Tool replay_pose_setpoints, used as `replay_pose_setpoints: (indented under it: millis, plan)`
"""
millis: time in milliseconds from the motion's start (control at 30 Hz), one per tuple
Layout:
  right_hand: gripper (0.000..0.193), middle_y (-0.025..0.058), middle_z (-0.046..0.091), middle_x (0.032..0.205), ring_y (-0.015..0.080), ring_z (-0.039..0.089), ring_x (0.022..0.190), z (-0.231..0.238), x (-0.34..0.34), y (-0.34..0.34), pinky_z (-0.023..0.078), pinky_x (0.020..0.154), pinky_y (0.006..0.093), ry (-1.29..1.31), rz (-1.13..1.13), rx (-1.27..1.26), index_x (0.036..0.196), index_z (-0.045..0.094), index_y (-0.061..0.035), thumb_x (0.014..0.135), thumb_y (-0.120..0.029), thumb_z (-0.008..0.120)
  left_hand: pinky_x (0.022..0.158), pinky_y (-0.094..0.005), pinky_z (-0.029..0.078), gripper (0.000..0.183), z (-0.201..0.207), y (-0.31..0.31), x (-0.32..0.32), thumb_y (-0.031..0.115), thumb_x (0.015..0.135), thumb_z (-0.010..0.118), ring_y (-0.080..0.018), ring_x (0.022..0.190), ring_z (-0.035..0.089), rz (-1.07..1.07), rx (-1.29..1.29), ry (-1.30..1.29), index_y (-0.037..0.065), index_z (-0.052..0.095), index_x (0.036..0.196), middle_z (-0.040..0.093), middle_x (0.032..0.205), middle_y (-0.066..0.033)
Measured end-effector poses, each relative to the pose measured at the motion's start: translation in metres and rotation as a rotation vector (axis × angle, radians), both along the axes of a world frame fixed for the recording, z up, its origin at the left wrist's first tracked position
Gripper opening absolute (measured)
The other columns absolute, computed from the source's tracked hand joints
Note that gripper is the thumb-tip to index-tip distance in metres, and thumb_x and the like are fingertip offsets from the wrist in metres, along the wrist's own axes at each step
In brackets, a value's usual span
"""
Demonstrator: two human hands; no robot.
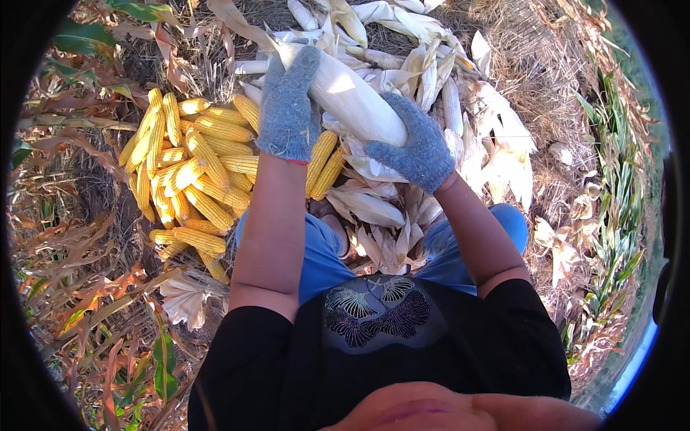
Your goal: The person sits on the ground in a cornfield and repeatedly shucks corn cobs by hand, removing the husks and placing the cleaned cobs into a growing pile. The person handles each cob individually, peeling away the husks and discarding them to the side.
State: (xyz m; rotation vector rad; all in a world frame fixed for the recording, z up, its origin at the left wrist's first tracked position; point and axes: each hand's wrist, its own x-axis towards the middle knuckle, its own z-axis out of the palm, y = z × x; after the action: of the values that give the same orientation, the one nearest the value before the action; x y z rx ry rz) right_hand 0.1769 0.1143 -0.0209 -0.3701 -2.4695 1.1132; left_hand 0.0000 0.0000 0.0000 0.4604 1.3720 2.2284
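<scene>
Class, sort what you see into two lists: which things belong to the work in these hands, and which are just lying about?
Part of the work:
- left hand and right hand, gloved, holding a husk-covered ear
- bare yellow ears
- pale husk heap

Just lying about:
- dry stalk, far left
- green leaf, lower left

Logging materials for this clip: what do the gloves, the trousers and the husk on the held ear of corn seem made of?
Gloves: matte grey knit, perhaps wool or a blend, going by the fuzzy surface.
Trousers: probably denim, matte, from the faded blue cloth.
Husk: seemingly dried leaf, smooth and papery, from the pale colour and loose strip at one end.
</scene>
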Motion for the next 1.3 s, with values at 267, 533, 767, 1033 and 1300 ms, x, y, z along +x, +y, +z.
replay_pose_setpoints:
  millis: [267,533,767,1033,1300]
  plan:
    - [0.077,0.0196,0.062,0.119,0.0337,0.063,0.108,-0.006,-0.007,-0.018,0.050,0.092,0.0420,0.016,0.039,0.019,0.132,0.052,-0.0051,0.073,-0.044,0.081,0.078,-0.0380,0.056,0.042,0.011,-0.009,-0.010,0.045,0.101,0.043,-0.0224,0.092,0.065,0.060,0.106,-0.121,0.008,0.058,0.112,0.064,0.105,-0.0099]
    - [0.074,0.0188,0.061,0.123,0.0297,0.061,0.113,-0.016,-0.009,-0.012,0.048,0.096,0.0396,-0.010,0.089,-0.130,0.134,0.050,-0.0023,0.077,-0.039,0.080,0.079,-0.0360,0.055,0.020,-0.005,-0.014,-0.007,0.025,0.096,0.055,-0.0196,0.092,0.064,0.058,-0.281,0.585,0.006,0.057,0.102,0.063,0.101,-0.0095]
    - [0.062,0.0077,0.062,0.089,0.0139,0.056,0.075,0.005,-0.030,-0.005,0.051,0.068,0.0308,0.133,-0.041,-0.288,0.118,0.061,-0.0042,0.075,-0.045,0.080,0.069,-0.0278,0.052,0.024,-0.005,0.001,0.032,0.024,0.099,0.056,-0.0128,0.082,0.061,0.036,0.044,0.289,0.002,0.065,0.105,0.064,0.093,-0.0042]
    - [0.043,0.0050,0.061,0.075,0.0124,0.056,0.069,0.022,-0.034,-0.005,0.048,0.063,0.0301,0.167,-0.021,-0.503,0.105,0.063,-0.0011,0.082,-0.036,0.076,0.073,-0.0240,0.050,0.017,-0.008,0.004,0.040,0.009,0.092,0.064,-0.0106,0.086,0.060,0.059,-0.021,0.368,0.001,0.065,0.107,0.065,0.097,-0.0042]
    - [0.025,-0.0001,0.062,0.088,0.0063,0.055,0.079,0.011,-0.031,0.003,0.048,0.070,0.0243,0.267,-0.065,-0.402,0.111,0.065,-0.0029,0.092,-0.019,0.066,0.093,-0.0307,0.049,0.040,-0.042,0.003,0.029,0.007,0.085,0.069,-0.0197,0.109,0.060,0.154,-0.250,0.772,0.000,0.057,0.122,0.062,0.118,-0.0118]
